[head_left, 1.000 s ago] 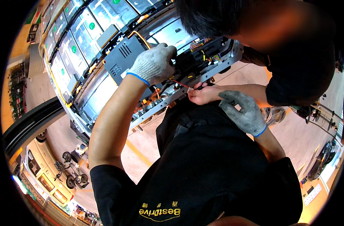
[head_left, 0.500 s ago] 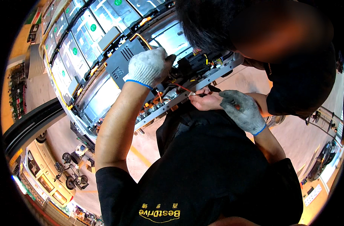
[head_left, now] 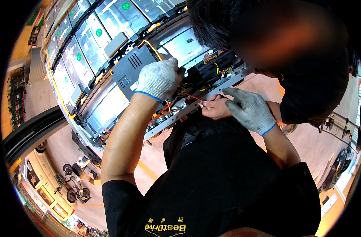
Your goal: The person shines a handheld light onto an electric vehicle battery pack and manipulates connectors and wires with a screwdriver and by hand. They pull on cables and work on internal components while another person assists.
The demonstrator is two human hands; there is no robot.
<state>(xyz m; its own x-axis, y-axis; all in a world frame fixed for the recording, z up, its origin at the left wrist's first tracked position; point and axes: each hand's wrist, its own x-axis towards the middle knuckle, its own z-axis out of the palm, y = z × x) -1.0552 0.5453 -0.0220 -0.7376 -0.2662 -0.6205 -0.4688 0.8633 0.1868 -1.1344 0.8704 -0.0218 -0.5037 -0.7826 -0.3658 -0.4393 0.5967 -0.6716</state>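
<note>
My left hand (head_left: 158, 79), in a white knit glove with a blue cuff, is closed over the near edge of an open battery pack (head_left: 222, 83). Its fingertips, and whatever they hold, are hidden beside a flat grey cover (head_left: 129, 67) and an orange cable (head_left: 151, 46). To the right, my gloved right hand (head_left: 249, 110) has thumb and fingers apart, with nothing plainly between them. Just left of it, a co-worker's bare hand (head_left: 215, 107) pinches the white end (head_left: 201, 104) of a thin red wire (head_left: 193, 96) running into the pack.
Silver battery modules (head_left: 97, 31) with green round stickers fill the pack's far part. Bundled coloured wires (head_left: 228, 70) lie near its right end. The co-worker (head_left: 314, 83) leans in from the right. A dark beam (head_left: 34, 128) and a yellow van (head_left: 46, 185) stand to the left.
My right hand has shifted slightly up and left, its thumb and fingers now further apart. The co-worker's hand turned a little on the wire end. My left hand stays at nearly the same spot.
</note>
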